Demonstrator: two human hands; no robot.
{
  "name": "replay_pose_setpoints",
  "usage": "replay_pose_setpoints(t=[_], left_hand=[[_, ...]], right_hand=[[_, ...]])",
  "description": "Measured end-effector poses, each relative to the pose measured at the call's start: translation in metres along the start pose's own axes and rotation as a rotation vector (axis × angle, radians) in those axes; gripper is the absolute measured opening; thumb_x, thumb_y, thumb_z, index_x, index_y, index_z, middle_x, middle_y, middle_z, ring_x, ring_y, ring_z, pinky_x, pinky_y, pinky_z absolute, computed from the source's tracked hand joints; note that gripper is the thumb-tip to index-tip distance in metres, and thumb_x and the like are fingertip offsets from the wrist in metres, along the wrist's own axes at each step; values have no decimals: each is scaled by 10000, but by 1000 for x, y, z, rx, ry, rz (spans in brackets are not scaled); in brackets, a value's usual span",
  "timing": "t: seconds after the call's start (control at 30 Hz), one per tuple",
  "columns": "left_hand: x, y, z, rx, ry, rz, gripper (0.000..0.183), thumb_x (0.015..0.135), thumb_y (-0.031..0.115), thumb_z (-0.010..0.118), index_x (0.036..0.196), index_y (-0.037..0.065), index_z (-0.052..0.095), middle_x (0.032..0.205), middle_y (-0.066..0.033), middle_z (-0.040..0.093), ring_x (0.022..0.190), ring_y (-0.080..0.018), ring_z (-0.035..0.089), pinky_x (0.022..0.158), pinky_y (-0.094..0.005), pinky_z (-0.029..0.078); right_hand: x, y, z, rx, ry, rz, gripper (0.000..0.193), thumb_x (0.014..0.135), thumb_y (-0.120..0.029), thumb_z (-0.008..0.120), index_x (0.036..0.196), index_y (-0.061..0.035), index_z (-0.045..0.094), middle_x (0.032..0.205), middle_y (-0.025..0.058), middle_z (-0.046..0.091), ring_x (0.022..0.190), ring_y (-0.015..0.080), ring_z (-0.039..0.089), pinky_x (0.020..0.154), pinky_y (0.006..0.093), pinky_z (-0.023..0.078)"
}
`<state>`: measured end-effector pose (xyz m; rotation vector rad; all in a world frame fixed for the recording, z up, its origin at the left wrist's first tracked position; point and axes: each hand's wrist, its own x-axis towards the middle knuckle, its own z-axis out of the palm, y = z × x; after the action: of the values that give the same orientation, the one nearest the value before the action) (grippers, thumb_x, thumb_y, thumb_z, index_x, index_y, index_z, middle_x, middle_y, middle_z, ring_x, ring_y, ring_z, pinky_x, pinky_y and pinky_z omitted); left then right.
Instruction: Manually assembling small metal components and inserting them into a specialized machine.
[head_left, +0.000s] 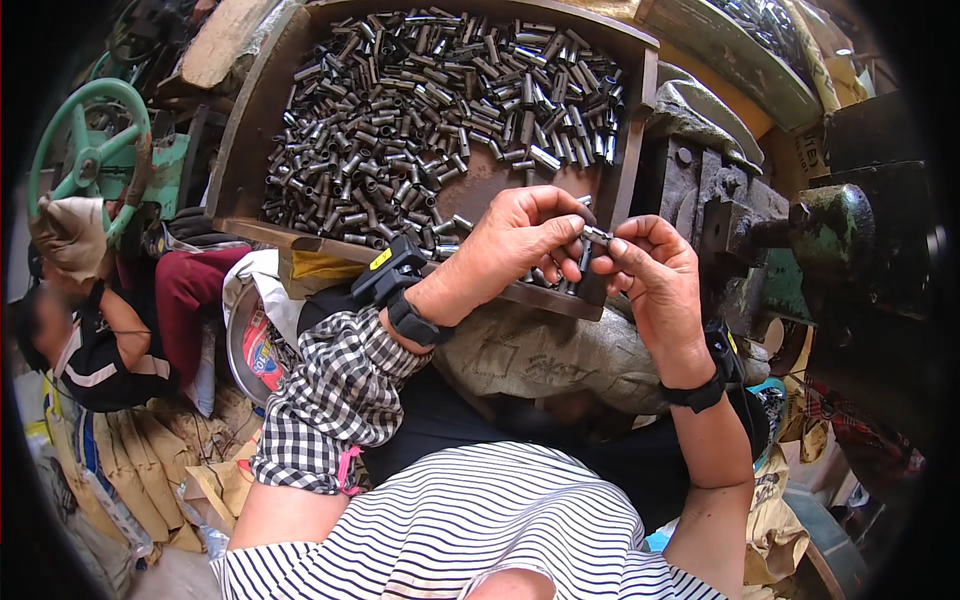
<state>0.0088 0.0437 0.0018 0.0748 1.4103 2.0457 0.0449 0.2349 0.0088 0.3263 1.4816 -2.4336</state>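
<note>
Both my hands meet over the near right corner of a wooden tray [632, 150] heaped with short metal tubes [390, 130]. Between thumb and fingers my left hand [515, 240] pinches a small shiny metal tube [596, 236]. At its other end, the fingertips of my right hand [655, 275] close on the same tube. A second dark metal tube [585, 258] shows beneath the left fingers; whether it is gripped or lies behind them I cannot tell. Black straps sit on both wrists, and a checked sleeve covers my left forearm.
A dark, greasy machine [830, 240] stands close on the right. At the left are a green handwheel [90, 155] and another person [110, 340] with a gloved hand by it. A metal basin [250, 340] sits beside my left arm. Sacking [540, 355] lies below the tray.
</note>
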Motion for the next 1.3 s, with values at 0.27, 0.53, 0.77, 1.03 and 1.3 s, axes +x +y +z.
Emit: replay_pose_setpoints(t=[0.27,0.53,0.77,1.03,1.3], left_hand=[[-12,-2,17,597,132,252,226,907,107,559,1071,-47,549,778,-71,628,606,-144,639,496,-226,496],[-20,-1,8,1172,-64,839,379,771,-3,639,1131,-31,525,840,-156,596,689,-317,629,522,-353,499],[-13,12,-8,807,126,498,340,830,12,564,1166,-13,520,852,-130,603,675,-240,649,547,-272,525],[-1,20,-40,955,192,258,204,764,83,585,949,-5,589,706,-77,587,613,-166,609,525,-273,470],[5,-8,-37,1572,259,332,200,754,137,662,809,15,513,757,-161,583,732,-364,597,641,-442,486]], right_hand=[[-1,-3,2,-127,-22,-38,186,828,-20,638,981,10,537,812,83,647,709,153,676,522,202,515],[2,-10,-4,34,-236,238,310,810,-29,658,1076,37,514,804,101,647,589,136,648,401,159,425],[29,-11,13,-385,-89,-26,262,834,-111,653,1024,27,537,749,70,641,535,82,599,404,173,388],[60,5,33,-2119,-227,-875,158,716,-90,581,858,-37,625,790,67,586,815,210,573,743,355,382],[65,8,30,-2030,-219,-917,103,723,-70,572,821,-45,590,776,74,603,772,217,597,739,355,383]])
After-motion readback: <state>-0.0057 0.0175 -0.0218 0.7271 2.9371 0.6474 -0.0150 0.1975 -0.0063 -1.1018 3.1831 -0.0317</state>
